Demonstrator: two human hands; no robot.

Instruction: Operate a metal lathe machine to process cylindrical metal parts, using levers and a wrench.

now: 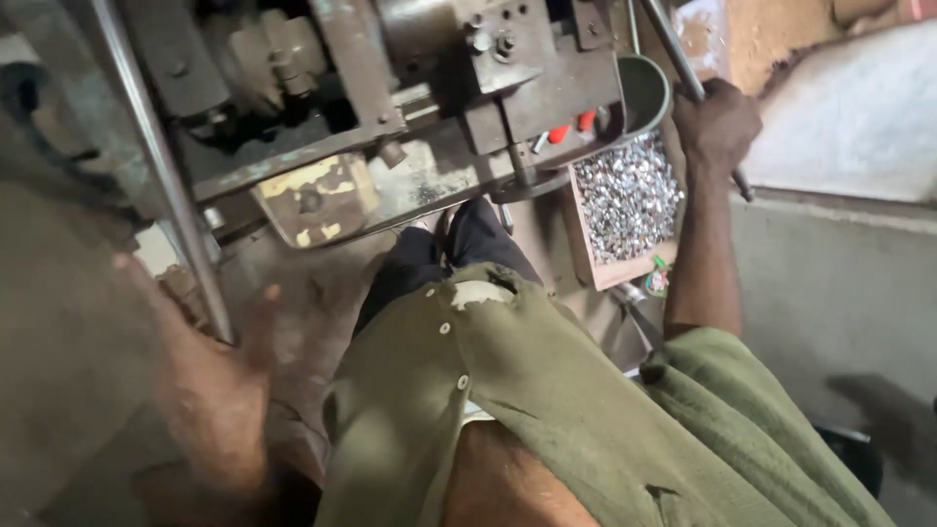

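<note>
The right hand (715, 125) is raised, with the forearm nearly straight up in the view, and its fingers are wrapped tightly around a thin metal lever (683, 78). The long axis of the lever goes diagonally, from the upper left down to the lower right, and its lower end comes out just under the fist. The lever stands at the right side of the grey press machine (390, 107), above a wooden tray (595, 268) that is full of small shiny metal pieces (630, 195). The left hand (210, 390) is low at the left, blurred; its fingers look spread and loose, holding nothing, near a slanted steel rod (161, 166).
</note>
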